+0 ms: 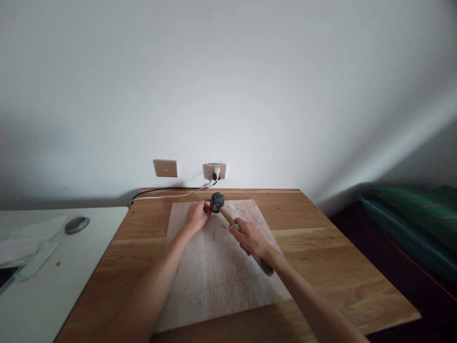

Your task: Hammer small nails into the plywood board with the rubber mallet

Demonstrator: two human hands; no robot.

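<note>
A black-headed mallet with a pale, dark-ended handle (228,216) slants above the pale rectangular board (210,286), its handle gripped by the right hand (252,238). Left of the head, the left hand (197,216) curls; its grip I cannot tell. Thin metallic pieces (214,234) lie nearby on the board, atop a brown wooden table (321,252).

Bench (321,243) at the far wall (285,95) | board (217,281) on it | nails (214,234) on board's far half, mallet (217,202) over it | second bench (53,295), left | socket (223,170) on wall
</note>
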